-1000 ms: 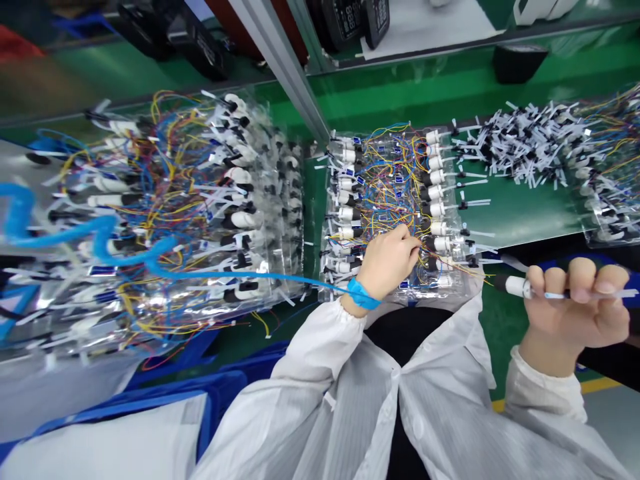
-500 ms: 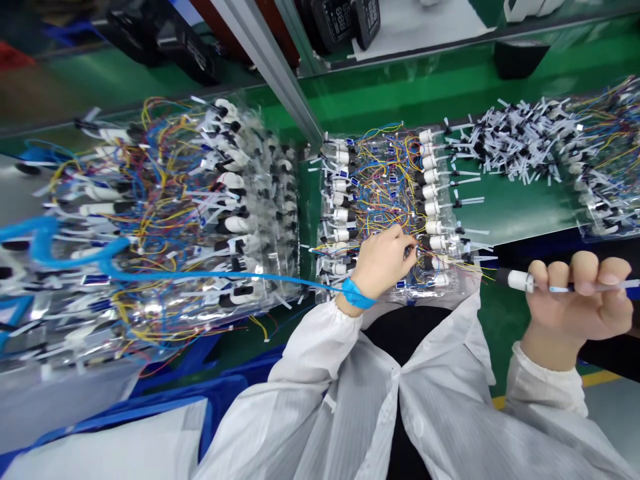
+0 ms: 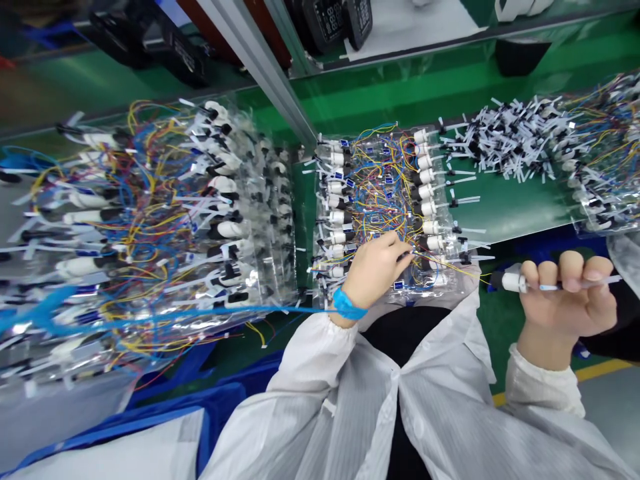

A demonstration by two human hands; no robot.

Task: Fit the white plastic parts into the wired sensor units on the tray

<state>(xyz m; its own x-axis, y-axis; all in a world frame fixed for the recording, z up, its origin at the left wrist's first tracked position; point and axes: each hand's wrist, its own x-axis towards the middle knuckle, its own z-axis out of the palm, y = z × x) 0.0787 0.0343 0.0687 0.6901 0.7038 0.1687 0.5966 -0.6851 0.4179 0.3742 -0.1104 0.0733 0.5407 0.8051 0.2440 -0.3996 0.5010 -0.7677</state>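
Observation:
My left hand (image 3: pixel 375 270), a blue band (image 3: pixel 349 305) around its wrist, pinches the end of thin coloured wires (image 3: pixel 445 263) between thumb and fingertips. These wires stretch right to a white cylindrical part with a black end (image 3: pixel 510 281). My right hand (image 3: pixel 567 293) is closed round a pale strip on that part, holding it in the air past the bench edge. Under and behind my left hand lies a tray-like row of similar white-and-black wired parts (image 3: pixel 427 192) on see-through plastic. What exactly sits between the left fingertips is too small to make out.
A large stack of wired parts in plastic (image 3: pixel 150 200) covers the left side. At the right back lie a heap of black pieces with white strips (image 3: pixel 517 137) and more wired bundles (image 3: pixel 610 153). A metal post (image 3: pixel 260 60) rises behind. A blue cord (image 3: pixel 240 311) trails left from the wristband.
My right hand has shifted slightly left with the white-and-black part. My left hand has turned a little, its fingertips now showing over the wires. The blue cord hangs lower.

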